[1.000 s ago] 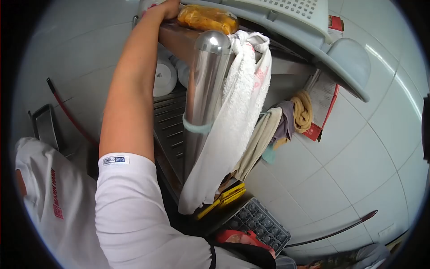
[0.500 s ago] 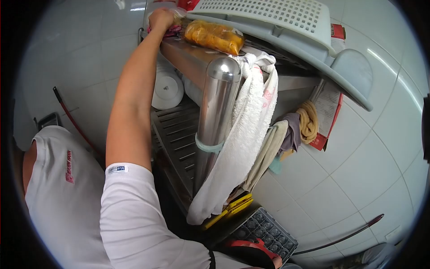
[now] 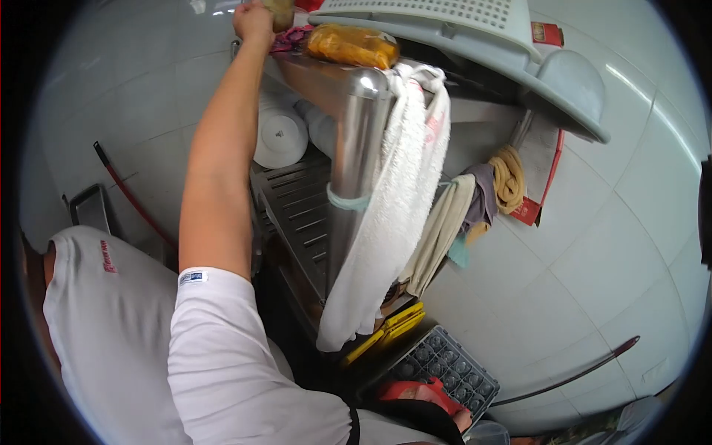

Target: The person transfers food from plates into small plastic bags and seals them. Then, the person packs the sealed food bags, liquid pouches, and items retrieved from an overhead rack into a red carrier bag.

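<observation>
We take this for a working kitchen: pale glazed wall tiles (image 3: 593, 245) fill the view from 3 to 5 o'clock, a stainless steel rack (image 3: 297, 215) with a thick post (image 3: 356, 170) stands at centre, white bowls (image 3: 278, 137) lie stacked on it, and cloths (image 3: 393, 215) hang off it.

At twelve o'clock we see the top shelf (image 3: 319, 74) crowded by an orange bag (image 3: 352, 46) and basket (image 3: 460, 33). The steel post (image 3: 356, 163) and hanging towel (image 3: 393, 215) block three o'clock; nine stays open.
</observation>
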A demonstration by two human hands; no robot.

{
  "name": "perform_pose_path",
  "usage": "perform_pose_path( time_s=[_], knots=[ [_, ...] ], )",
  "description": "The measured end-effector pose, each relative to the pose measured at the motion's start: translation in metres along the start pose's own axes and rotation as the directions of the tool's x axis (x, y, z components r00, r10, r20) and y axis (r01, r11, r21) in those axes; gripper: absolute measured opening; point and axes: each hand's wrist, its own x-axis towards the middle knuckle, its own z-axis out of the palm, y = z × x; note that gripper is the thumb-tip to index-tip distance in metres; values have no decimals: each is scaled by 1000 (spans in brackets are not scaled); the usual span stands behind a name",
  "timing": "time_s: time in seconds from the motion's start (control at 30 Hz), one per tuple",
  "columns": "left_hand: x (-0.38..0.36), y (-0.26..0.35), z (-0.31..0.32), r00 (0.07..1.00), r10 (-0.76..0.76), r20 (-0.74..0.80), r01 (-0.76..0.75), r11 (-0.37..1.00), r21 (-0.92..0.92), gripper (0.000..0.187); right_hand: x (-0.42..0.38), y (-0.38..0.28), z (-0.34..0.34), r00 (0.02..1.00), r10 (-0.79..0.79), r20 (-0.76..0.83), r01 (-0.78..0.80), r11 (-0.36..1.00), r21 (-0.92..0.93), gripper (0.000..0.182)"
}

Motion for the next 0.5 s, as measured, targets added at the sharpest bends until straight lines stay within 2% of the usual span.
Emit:
perform_pose_path(
  time_s=[0.07,0.13,0.2,0.23,0.33,0.37,0.47,0.5],
  knots=[
    [13,-11,8,989,-13,146,65,930,-361,17,0,7,-9,998,-45,40,48,996,-70,14],
    [-23,53,20,994,-23,104,70,877,-475,11,-5,5,-9,994,-76,80,84,991,-106,14],
    [-41,95,26,984,-10,177,112,808,-579,16,-40,-20,7,997,53,65,-63,983,174,15],
    [-47,105,29,978,1,210,134,769,-626,18,-41,-19,4,993,72,92,-89,978,188,16],
    [-45,116,26,926,-13,378,244,784,-570,22,-27,-11,-11,980,118,162,-152,965,213,18],
    [-61,127,24,909,-23,417,269,795,-543,30,-24,-10,-13,976,130,176,-166,963,211,18],
    [-90,124,13,830,-276,484,488,780,-391,29,-21,-7,-20,964,144,224,-198,950,240,17],
    [-95,121,13,836,-327,440,498,789,-360,28,-25,-9,-19,962,137,237,-198,946,256,17]
  ],
)
